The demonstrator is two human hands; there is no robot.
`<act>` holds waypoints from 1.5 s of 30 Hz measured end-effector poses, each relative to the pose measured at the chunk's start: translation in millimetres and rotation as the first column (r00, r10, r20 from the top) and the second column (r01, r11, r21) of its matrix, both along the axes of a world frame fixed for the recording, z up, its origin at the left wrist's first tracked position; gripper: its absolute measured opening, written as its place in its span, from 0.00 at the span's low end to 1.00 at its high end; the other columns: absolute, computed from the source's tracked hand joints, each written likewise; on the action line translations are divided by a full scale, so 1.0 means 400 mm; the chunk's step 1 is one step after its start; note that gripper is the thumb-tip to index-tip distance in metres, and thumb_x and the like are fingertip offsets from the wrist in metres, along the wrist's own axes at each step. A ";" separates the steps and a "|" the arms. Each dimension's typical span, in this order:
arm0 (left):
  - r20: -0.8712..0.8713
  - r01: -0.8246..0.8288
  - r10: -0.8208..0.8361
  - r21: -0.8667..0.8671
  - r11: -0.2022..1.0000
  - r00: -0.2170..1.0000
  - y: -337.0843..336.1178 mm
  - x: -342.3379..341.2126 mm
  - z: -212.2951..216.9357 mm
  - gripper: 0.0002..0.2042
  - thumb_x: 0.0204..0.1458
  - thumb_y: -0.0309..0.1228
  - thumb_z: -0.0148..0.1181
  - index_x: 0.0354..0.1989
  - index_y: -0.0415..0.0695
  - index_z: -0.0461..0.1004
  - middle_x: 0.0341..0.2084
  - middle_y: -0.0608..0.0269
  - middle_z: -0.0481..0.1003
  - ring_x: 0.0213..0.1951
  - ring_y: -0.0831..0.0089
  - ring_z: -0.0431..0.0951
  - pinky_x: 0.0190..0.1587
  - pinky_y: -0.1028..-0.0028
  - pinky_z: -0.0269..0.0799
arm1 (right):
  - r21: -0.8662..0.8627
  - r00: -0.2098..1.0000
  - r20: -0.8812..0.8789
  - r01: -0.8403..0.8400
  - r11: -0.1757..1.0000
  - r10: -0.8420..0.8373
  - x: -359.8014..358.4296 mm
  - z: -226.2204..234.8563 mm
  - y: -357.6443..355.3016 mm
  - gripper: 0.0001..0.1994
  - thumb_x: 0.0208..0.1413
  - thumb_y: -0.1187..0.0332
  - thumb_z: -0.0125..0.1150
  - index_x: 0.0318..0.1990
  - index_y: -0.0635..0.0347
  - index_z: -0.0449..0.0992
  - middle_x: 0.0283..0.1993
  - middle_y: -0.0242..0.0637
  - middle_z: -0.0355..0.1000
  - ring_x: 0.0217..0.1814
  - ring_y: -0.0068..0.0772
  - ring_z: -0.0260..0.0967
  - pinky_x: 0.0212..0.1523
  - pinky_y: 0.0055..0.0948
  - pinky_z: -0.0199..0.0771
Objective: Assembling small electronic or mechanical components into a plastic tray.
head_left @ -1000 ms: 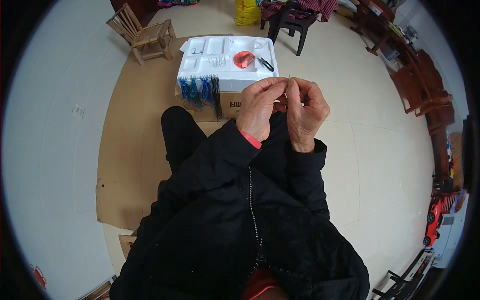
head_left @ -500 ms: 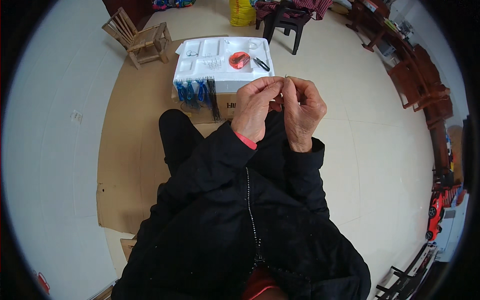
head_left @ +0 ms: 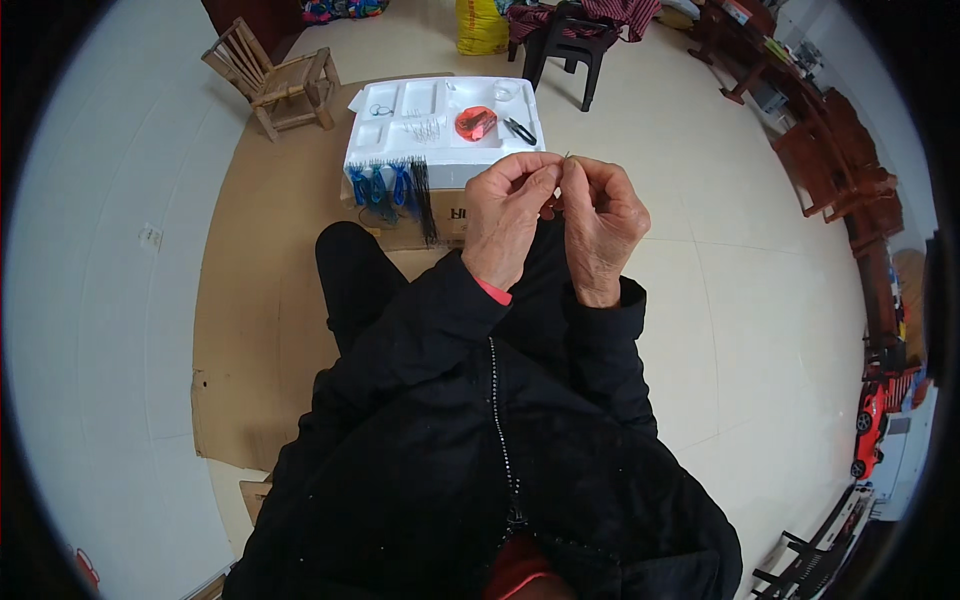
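Observation:
My left hand (head_left: 510,215) and my right hand (head_left: 603,222) are raised together in front of my chest, fingertips pinched around a very small thin piece (head_left: 566,157) that I cannot make out clearly. Just beyond them a white compartment tray (head_left: 405,105) rests on a cardboard box (head_left: 450,215). The tray holds an orange round thing (head_left: 476,122), black scissors (head_left: 520,130) and small metal bits. Blue and black strands (head_left: 390,185) hang over its near edge.
A flattened cardboard sheet (head_left: 255,300) covers the tiled floor under me. A small wooden chair (head_left: 275,85) stands at the back left, a dark stool (head_left: 565,50) and yellow bag behind the tray, wooden furniture along the right.
Both hands stay pinched together on the small piece; they have shifted slightly, with the fingers working at the tip. The view has moved a little.

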State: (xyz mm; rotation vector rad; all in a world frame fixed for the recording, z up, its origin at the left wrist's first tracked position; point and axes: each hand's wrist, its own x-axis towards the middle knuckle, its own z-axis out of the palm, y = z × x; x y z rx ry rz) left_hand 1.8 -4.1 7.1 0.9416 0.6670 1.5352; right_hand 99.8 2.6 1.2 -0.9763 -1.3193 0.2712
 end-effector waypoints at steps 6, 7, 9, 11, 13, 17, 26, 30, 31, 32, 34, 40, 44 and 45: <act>-0.082 -0.052 0.056 0.047 0.998 0.995 0.003 0.001 -0.006 0.08 0.56 0.25 0.55 0.38 0.33 0.75 0.27 0.65 0.75 0.25 0.82 0.71 0.28 0.82 0.67 | 0.014 0.998 -0.039 -0.042 0.999 0.043 0.002 -0.004 0.004 0.03 0.53 0.77 0.61 0.33 0.68 0.75 0.25 0.31 0.73 0.25 0.15 0.68 0.25 0.16 0.73; -0.057 -0.033 0.034 0.029 0.999 0.998 0.003 0.000 -0.006 0.08 0.56 0.25 0.55 0.38 0.33 0.75 0.27 0.64 0.75 0.25 0.82 0.71 0.28 0.82 0.67 | 0.006 0.997 -0.060 -0.053 0.999 0.053 0.001 -0.005 0.003 0.03 0.53 0.77 0.61 0.33 0.68 0.75 0.25 0.31 0.73 0.25 0.15 0.68 0.25 0.16 0.72; -0.006 0.010 -0.010 -0.006 1.000 1.000 0.003 -0.001 -0.007 0.08 0.56 0.26 0.55 0.38 0.33 0.75 0.27 0.64 0.76 0.25 0.82 0.72 0.28 0.82 0.68 | -0.008 0.992 -0.101 -0.070 0.997 0.069 0.000 -0.006 0.003 0.03 0.53 0.77 0.61 0.33 0.68 0.75 0.26 0.32 0.73 0.25 0.15 0.68 0.25 0.16 0.72; 0.000 0.026 -0.026 -0.025 0.999 1.000 -0.001 -0.003 -0.002 0.08 0.56 0.26 0.55 0.38 0.34 0.75 0.27 0.64 0.76 0.25 0.81 0.72 0.28 0.82 0.68 | -0.037 0.987 -0.135 -0.090 0.995 0.084 -0.003 0.001 -0.003 0.03 0.53 0.76 0.61 0.33 0.69 0.75 0.26 0.32 0.73 0.25 0.15 0.68 0.25 0.16 0.71; 0.013 0.056 -0.055 -0.063 0.996 0.998 -0.007 -0.008 0.002 0.08 0.56 0.26 0.55 0.39 0.34 0.75 0.27 0.64 0.76 0.25 0.81 0.72 0.28 0.82 0.68 | -0.093 0.972 -0.205 -0.134 0.987 0.113 -0.007 0.009 -0.011 0.04 0.53 0.76 0.60 0.33 0.69 0.75 0.26 0.32 0.73 0.25 0.15 0.67 0.24 0.16 0.70; -0.024 0.059 -0.060 -0.039 0.997 0.998 -0.006 -0.014 -0.002 0.08 0.56 0.27 0.55 0.38 0.34 0.75 0.26 0.64 0.76 0.25 0.81 0.73 0.28 0.82 0.68 | -0.127 0.958 -0.243 -0.188 0.974 0.153 -0.002 0.015 -0.011 0.05 0.54 0.75 0.60 0.33 0.69 0.75 0.26 0.32 0.73 0.24 0.15 0.67 0.24 0.15 0.68; -0.160 0.037 -0.041 -0.027 0.999 0.986 -0.006 -0.056 -0.019 0.07 0.56 0.27 0.55 0.37 0.35 0.75 0.25 0.63 0.76 0.25 0.81 0.73 0.27 0.82 0.68 | -0.228 0.916 -0.302 -0.339 0.913 0.265 -0.005 0.022 -0.010 0.06 0.53 0.72 0.61 0.33 0.68 0.76 0.25 0.30 0.72 0.22 0.14 0.65 0.23 0.14 0.64; -0.087 0.114 -0.122 -0.096 0.989 0.989 -0.002 -0.083 -0.041 0.09 0.56 0.28 0.55 0.41 0.36 0.74 0.29 0.63 0.75 0.27 0.80 0.72 0.31 0.80 0.69 | -0.278 0.919 -0.285 -0.352 0.894 0.273 -0.014 0.016 -0.009 0.06 0.53 0.72 0.62 0.33 0.67 0.77 0.24 0.28 0.72 0.21 0.13 0.64 0.23 0.13 0.63; -0.062 0.128 -0.136 -0.119 0.985 0.989 -0.004 -0.084 -0.041 0.09 0.56 0.28 0.55 0.41 0.36 0.74 0.29 0.62 0.75 0.27 0.79 0.72 0.31 0.79 0.70 | -0.280 0.920 -0.286 -0.348 0.894 0.268 -0.014 0.013 -0.008 0.06 0.53 0.71 0.62 0.33 0.67 0.77 0.24 0.28 0.72 0.22 0.13 0.64 0.23 0.13 0.63; -0.037 0.143 -0.150 -0.141 0.980 0.988 -0.006 -0.085 -0.040 0.10 0.55 0.28 0.55 0.41 0.36 0.73 0.29 0.62 0.76 0.27 0.78 0.72 0.31 0.79 0.71 | -0.283 0.921 -0.287 -0.345 0.895 0.265 -0.012 0.011 -0.007 0.07 0.53 0.71 0.62 0.33 0.67 0.77 0.24 0.28 0.72 0.22 0.13 0.65 0.23 0.13 0.63; -0.019 0.159 -0.164 -0.162 0.974 0.986 -0.010 -0.087 -0.039 0.10 0.55 0.28 0.55 0.42 0.35 0.73 0.29 0.61 0.76 0.27 0.78 0.72 0.31 0.78 0.72 | -0.280 0.920 -0.295 -0.343 0.897 0.259 -0.014 0.007 -0.006 0.07 0.53 0.71 0.62 0.33 0.67 0.77 0.23 0.28 0.72 0.22 0.13 0.65 0.23 0.13 0.63; 0.071 0.141 -0.131 -0.163 0.976 0.989 -0.013 -0.091 -0.044 0.07 0.55 0.26 0.54 0.37 0.34 0.73 0.27 0.58 0.76 0.24 0.75 0.74 0.30 0.77 0.73 | -0.258 0.912 -0.287 -0.369 0.893 0.294 -0.025 -0.009 -0.005 0.06 0.53 0.72 0.61 0.33 0.68 0.76 0.23 0.28 0.72 0.24 0.13 0.67 0.25 0.14 0.66; 0.091 0.140 -0.127 -0.146 0.979 0.988 -0.014 -0.088 -0.046 0.08 0.55 0.26 0.54 0.38 0.34 0.73 0.28 0.58 0.75 0.24 0.75 0.74 0.30 0.77 0.73 | -0.269 0.936 -0.218 -0.331 0.904 0.278 -0.028 -0.012 -0.008 0.05 0.53 0.74 0.60 0.33 0.68 0.76 0.23 0.28 0.72 0.25 0.13 0.67 0.26 0.14 0.67; 0.096 0.138 -0.125 -0.141 0.980 0.987 -0.014 -0.087 -0.046 0.08 0.56 0.26 0.54 0.38 0.34 0.73 0.28 0.58 0.75 0.24 0.75 0.74 0.30 0.77 0.73 | -0.276 0.945 -0.188 -0.314 0.909 0.269 -0.029 -0.012 -0.009 0.05 0.53 0.74 0.60 0.33 0.69 0.76 0.23 0.28 0.72 0.25 0.13 0.67 0.26 0.14 0.67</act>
